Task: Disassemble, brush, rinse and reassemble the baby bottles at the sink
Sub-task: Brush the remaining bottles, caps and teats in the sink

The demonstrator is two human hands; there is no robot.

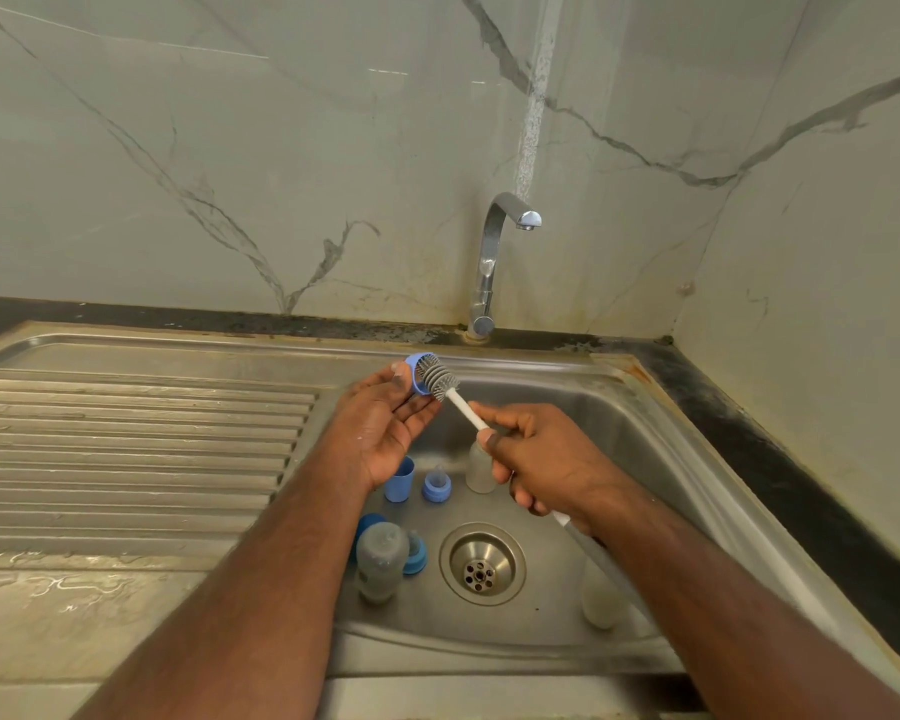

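Observation:
My left hand (pixel 380 426) holds a blue bottle ring (pixel 414 379) by its fingertips above the sink basin (pixel 661 459). My right hand (pixel 539 462) grips the white handle of a bottle brush, and the grey bristle head (pixel 437 377) is pushed into the ring. In the basin lie a blue cap (pixel 400 480), a blue collar with a teat (pixel 436 485), a clear bottle body (pixel 481 472) partly behind my right hand, a bottle (pixel 380 561) with blue parts (pixel 415 556) beside it, and another clear bottle (pixel 601 602) under my right forearm.
The chrome tap (pixel 494 252) stands at the back of the basin with no water running. The drain (pixel 481 563) sits in the basin's middle. A ribbed steel draining board (pixel 126 439) stretches to the left. Marble walls close the back and right.

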